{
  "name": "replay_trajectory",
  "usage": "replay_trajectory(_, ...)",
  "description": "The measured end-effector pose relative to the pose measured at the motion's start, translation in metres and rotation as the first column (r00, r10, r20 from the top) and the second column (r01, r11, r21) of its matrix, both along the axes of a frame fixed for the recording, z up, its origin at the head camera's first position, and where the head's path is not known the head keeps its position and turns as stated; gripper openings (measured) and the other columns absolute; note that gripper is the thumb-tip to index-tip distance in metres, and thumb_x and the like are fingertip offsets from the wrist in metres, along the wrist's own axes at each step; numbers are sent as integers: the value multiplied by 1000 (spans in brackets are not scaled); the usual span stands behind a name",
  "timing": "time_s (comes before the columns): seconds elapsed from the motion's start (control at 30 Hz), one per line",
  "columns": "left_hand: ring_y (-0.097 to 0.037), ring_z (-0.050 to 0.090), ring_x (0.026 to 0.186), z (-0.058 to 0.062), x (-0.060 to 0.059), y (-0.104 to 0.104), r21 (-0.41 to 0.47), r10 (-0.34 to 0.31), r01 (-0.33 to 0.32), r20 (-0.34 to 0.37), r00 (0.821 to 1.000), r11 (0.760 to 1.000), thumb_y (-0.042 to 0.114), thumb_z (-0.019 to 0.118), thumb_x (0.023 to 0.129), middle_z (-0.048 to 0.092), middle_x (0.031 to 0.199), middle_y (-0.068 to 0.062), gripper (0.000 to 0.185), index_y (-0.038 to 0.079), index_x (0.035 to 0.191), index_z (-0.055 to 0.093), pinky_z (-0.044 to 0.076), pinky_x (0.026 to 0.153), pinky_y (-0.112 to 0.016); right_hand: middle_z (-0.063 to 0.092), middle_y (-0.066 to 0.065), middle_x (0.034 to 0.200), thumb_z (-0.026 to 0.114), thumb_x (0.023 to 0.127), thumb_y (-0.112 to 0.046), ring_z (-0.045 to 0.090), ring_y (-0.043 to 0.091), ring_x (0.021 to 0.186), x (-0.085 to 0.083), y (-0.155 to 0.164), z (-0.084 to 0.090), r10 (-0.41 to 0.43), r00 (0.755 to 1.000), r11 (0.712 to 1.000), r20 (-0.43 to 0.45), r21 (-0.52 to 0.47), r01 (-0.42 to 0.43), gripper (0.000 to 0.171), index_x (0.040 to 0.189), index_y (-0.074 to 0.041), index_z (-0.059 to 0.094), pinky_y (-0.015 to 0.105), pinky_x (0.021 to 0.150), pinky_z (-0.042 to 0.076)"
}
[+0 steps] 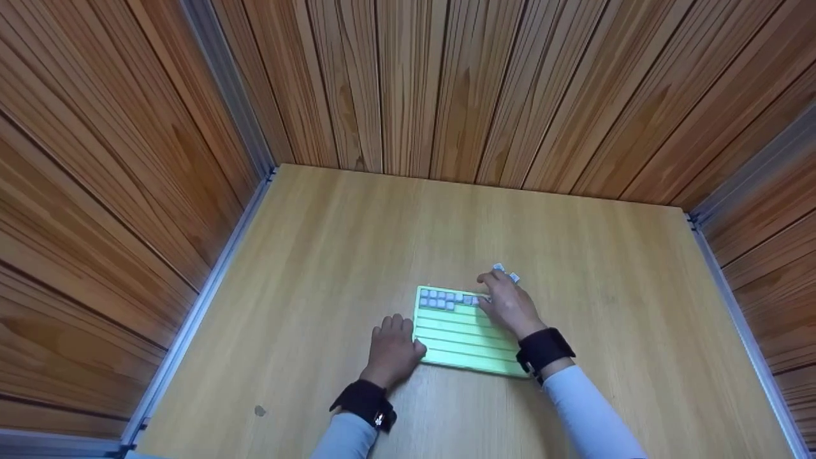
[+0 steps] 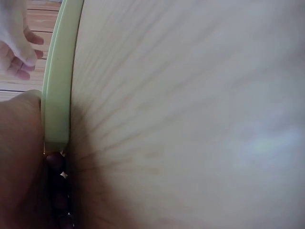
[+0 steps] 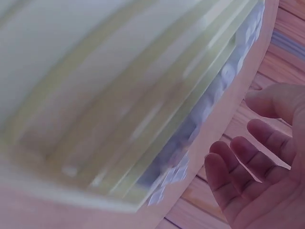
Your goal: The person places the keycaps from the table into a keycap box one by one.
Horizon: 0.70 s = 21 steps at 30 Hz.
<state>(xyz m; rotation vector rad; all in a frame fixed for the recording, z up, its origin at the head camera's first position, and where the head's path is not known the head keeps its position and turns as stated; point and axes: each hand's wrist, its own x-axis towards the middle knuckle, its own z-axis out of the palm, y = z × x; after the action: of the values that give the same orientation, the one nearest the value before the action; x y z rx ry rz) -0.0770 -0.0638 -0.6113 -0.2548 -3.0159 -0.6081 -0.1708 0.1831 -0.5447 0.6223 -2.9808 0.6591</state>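
Here the light-green tray (image 1: 464,338) lies flat on the table (image 1: 319,255), just in front of the person, its long axis running left to right and its grooved rows parallel to that axis. The top row, and the start of the second, hold small grey tiles (image 1: 446,299), packed from the tray's far left corner toward the right. The left hand (image 1: 392,350) rests on the table against the tray's left edge, fingers loosely curled with the thumb touching the rim; in the left wrist view that edge runs right beside the hand, and nothing is pinched. The right hand (image 1: 508,301) lies over the tray's far right corner, fingers relaxed and spread, reaching past the rim toward a few loose tiles (image 1: 507,272) on the table just beyond its fingertips. The right wrist view shows the fingers (image 3: 252,157) open and empty. So the loose tiles lie ahead of the right hand, the nearer of the two.
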Motion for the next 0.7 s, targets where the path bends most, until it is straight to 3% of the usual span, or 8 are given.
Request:
replay_trajectory(0.13, -21, 31, 80, 1, 0, 0, 2, 3, -3, 3, 1000, 1000, 29, 53, 84, 32, 87, 0, 18, 12, 85, 46, 28, 68, -35, 59, 20, 127, 76, 87, -10, 61, 38, 115, -5, 13, 2, -25, 999, 1000, 22, 14, 25, 39, 123, -2, 64, 50, 87, 53)
replay_trajectory(0.47, -21, 33, 81, 0, 0, -1, -10, 4, -4, 15, 1000, 1000, 29, 53, 84, 34, 87, -1, 18, 12, 86, 46, 28, 68, -35, 60, 19, 113, 68, 93, -12, 61, 31, 95, -22, 39, 1, -97, 993, 995, 69, 7, 96, 36, 126, 1, 64, 48, 79, 52)
replay_trajectory(0.7, -21, 35, 79, -3, -1, 0, -5, 6, -6, -42, 999, 1000, 29, 55, 82, 35, 85, 0, 19, 12, 85, 48, 28, 66, -34, 58, 21, 117, 72, 89, -10, 60, 36, 100, -32, 48, -1, -126, 987, 991, 101, 45, 122, 43, 129, 1, 61, 50, 80, 51)
